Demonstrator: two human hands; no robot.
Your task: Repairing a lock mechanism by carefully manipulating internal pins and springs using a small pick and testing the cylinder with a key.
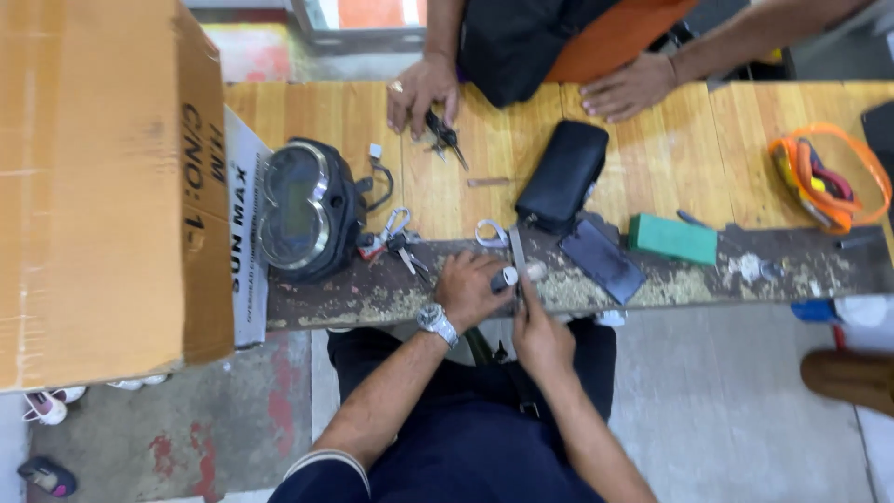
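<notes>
Left hand: gripping a small grey cylinder, fingers curled shut.
Right hand: fingers pinching a flat metal file near the workbench edge.

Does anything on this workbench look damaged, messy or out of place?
Yes. The dark front strip of the wooden bench is worn and littered with pale debris, thickest around the left hand and right hand. A large cardboard box overhangs the bench's left end.

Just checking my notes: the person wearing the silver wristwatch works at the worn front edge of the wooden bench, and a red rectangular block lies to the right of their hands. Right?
Not quite. The head view shows the rectangular block is green, not red. The rest holds: the left hand with the silver wristwatch and the right hand work at the wooden bench's worn front edge.
</notes>
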